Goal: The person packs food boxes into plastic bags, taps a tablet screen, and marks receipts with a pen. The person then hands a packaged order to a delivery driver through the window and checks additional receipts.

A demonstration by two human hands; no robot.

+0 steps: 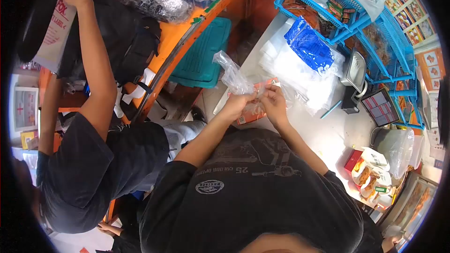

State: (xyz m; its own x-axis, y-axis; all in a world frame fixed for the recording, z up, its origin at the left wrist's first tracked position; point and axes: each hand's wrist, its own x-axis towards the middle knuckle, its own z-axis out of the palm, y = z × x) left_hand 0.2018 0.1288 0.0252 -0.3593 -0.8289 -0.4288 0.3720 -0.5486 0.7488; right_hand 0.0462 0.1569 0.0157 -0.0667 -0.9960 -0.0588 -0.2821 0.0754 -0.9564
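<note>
In front of my chest, both hands are closed on a clear plastic bag. My left hand pinches its gathered part, and the loose end sticks up to the far left. Beside it, my right hand has fingertips pressed together on the plastic, nearly touching the left fingers. An orange-red and white box lies right beneath the hands; whether it is inside the bag is hard to tell. The exact grip between the fingertips is partly hidden.
The white table carries a stack of clear bags, a blue packet, a pen, a tablet and food boxes. Blue baskets stand behind. Left are a co-worker, an orange counter and a teal bin.
</note>
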